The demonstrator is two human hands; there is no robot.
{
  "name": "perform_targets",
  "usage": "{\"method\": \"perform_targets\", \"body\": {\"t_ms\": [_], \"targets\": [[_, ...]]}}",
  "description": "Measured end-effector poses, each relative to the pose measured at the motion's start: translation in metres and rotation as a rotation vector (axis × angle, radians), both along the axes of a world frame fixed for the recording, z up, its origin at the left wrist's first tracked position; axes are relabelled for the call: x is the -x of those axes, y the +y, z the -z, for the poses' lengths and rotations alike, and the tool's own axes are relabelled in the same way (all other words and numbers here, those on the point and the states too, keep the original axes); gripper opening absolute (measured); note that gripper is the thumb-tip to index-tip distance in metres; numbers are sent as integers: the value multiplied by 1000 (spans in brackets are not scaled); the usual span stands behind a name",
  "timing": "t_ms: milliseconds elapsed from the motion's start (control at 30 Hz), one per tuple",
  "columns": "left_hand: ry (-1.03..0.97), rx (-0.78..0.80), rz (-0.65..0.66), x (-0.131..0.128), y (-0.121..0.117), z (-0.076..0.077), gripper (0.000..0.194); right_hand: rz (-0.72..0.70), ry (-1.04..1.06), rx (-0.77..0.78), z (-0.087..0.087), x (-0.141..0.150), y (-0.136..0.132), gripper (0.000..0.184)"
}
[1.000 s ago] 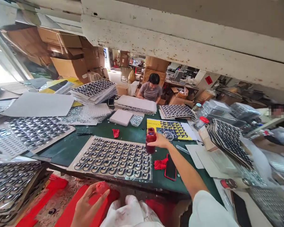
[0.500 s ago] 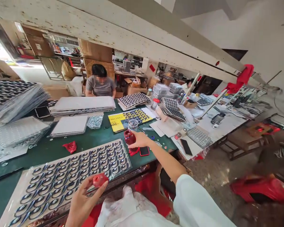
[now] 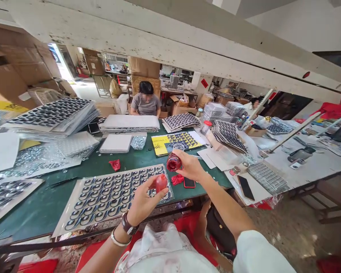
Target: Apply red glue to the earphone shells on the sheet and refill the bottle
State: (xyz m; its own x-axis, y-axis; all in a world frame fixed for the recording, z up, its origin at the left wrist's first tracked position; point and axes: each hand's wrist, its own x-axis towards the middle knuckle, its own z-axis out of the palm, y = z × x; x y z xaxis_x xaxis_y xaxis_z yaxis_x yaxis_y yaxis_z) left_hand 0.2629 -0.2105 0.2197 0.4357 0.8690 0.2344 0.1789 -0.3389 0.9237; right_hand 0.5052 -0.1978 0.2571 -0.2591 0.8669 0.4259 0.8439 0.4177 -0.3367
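My left hand (image 3: pixel 144 201) is closed around a small, soft-looking red bottle (image 3: pixel 161 183) with a narrow tip pointing up. In my right hand (image 3: pixel 192 166) is a dark red glass jar (image 3: pixel 174 163), tilted so its open mouth faces me and the left. The jar is just above and right of the red bottle, and the two look slightly apart. Below them on the green table (image 3: pixel 102 167) lies a sheet (image 3: pixel 108 195) bearing rows of dark, curved pieces with round shiny centres. A crumpled red cloth (image 3: pixel 177 179) and a red-edged phone (image 3: pixel 189 183) lie under my right wrist.
Another red cloth (image 3: pixel 115 164) lies behind the sheet. Stacked patterned sheets (image 3: pixel 53 117) stand at left, and a yellow printed sheet (image 3: pixel 160 146) lies ahead. A person (image 3: pixel 146 100) sits across the table. A white beam (image 3: pixel 170 45) spans overhead. A black phone (image 3: pixel 246 187) rests at right.
My left hand has risen and moved toward the jar with the red bottle, whose tip has turned upward. The jar has tilted toward me. The view has swung left.
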Motion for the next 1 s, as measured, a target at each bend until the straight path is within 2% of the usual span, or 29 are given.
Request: {"method": "perform_targets", "body": {"t_ms": [133,300,567,767,1000], "targets": [[-41,41,31,-9,-11,-9,53,-12,-166,-227,-18,-3,-1,72],[-47,8,42,-15,-16,-16,54,1,-275,-321,-35,-6,-5,71],[-13,-53,69,-22,-21,-27,53,11,-316,-407,-48,-12,-16,65],[-9,-100,81,-25,-24,-34,51,18,-324,-403,-58,-15,-25,68],[0,-89,101,-31,-23,-34,52,36,-343,-426,-62,-17,-32,69]]}}
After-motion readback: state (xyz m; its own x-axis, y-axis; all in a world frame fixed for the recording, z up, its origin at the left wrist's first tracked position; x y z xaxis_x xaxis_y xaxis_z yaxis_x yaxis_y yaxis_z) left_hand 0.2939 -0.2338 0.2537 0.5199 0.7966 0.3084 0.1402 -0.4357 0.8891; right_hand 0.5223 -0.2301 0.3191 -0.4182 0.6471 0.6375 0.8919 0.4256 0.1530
